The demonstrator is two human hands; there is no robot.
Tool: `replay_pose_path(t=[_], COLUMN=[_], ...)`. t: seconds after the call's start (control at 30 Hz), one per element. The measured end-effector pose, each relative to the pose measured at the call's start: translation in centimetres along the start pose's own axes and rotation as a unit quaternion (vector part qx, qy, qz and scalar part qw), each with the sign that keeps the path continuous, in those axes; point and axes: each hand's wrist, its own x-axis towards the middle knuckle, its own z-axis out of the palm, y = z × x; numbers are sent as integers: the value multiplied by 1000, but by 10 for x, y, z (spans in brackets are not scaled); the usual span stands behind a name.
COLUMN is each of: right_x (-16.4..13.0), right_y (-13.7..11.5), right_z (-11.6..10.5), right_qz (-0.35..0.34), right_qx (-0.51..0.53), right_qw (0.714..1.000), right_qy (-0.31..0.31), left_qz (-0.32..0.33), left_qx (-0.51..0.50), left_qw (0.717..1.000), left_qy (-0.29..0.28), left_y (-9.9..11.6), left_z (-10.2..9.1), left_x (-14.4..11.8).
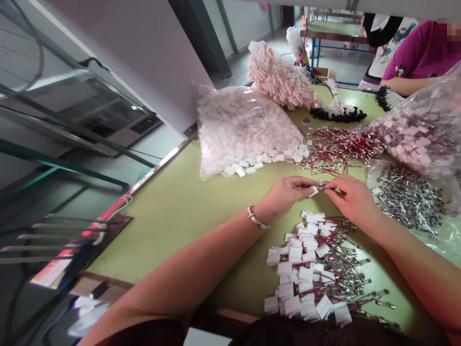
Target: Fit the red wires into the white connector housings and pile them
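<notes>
My left hand (pixel 288 194) pinches a small white plastic housing (pixel 314 191) between thumb and fingertips. Right beside it, my right hand (pixel 347 194) is closed on a thin wire with a metal terminal (pixel 321 184); the fingertips of both hands nearly meet. Whether the wire sits inside the housing I cannot tell. Below the hands lies a pile of red wires with white housings (pixel 306 274) at one end and metal ends at the other. Just beyond the hands is a heap of loose red wires (pixel 342 146) with shiny terminals.
A clear bag of white housings (pixel 248 129) lies open at the back. Behind it are pink-white tubes (pixel 277 77) and white wires with black ends (pixel 338 108). Metal parts (pixel 410 197) and a full bag (pixel 428 129) stand right. A person in a purple top (pixel 414 53) sits across.
</notes>
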Motion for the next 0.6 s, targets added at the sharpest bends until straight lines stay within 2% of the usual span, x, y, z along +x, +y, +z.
replay_pose_path(t=[0.23,0.43,0.6], right_x=[-2,-4,-6], right_y=[-2,-5,-5], right_z=[5,5,6], right_qz=[-133,-223,-241], right_qx=[-109,-214,-194], right_qw=[985,951,951], right_qy=[13,9,6], left_qz=[-60,-68,-90], left_qx=[-39,73,70], left_qw=[997,995,993], left_qy=[-14,10,2], left_y=[2,3,8], left_z=[-2,-4,-6], left_x=[-1,0,2])
